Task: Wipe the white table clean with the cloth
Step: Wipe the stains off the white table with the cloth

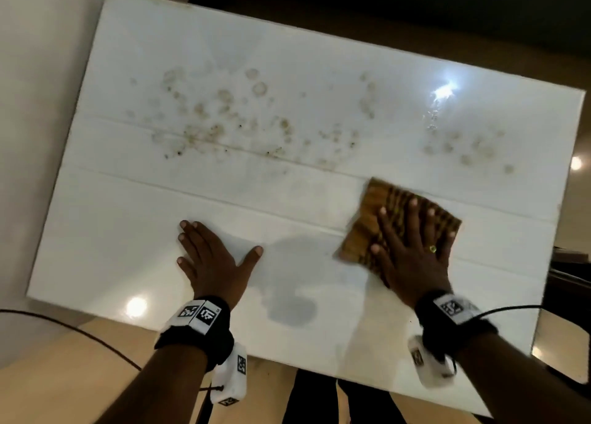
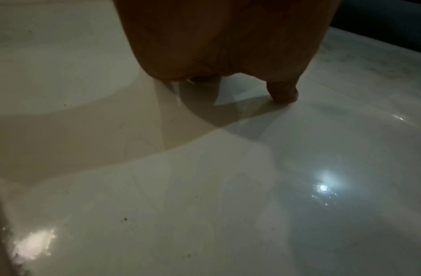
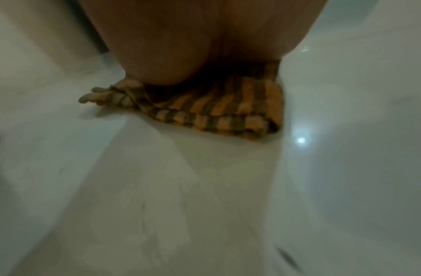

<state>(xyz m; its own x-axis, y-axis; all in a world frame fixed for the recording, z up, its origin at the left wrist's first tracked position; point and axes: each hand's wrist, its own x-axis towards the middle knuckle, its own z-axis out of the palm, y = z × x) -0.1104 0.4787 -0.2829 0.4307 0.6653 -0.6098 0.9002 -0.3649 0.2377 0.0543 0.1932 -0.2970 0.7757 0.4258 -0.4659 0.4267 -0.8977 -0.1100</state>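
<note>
A glossy white table [image 1: 128, 231] fills the head view, with brownish ring stains and specks [image 1: 224, 116] scattered across its far half. A folded orange cloth with dark stripes [image 1: 367, 219] lies flat on the near right part. My right hand [image 1: 412, 244] presses on it with spread, straight fingers; a ring shows on one finger. In the right wrist view the palm covers the cloth [image 3: 228, 112], whose near edge sticks out. My left hand [image 1: 208, 254] lies flat on the bare table at near centre-left, fingers spread. The left wrist view shows the thumb [image 2: 282, 93] touching the table [image 2: 204, 205].
A pale wall or surface [image 1: 38, 104] borders the table's left edge. Beige floor [image 1: 64, 375] with a dark cable [image 1: 80, 331] lies below the near edge. Dark furniture [image 1: 569, 270] stands off the right edge. Lamp glare [image 1: 444, 91] marks the far right of the tabletop.
</note>
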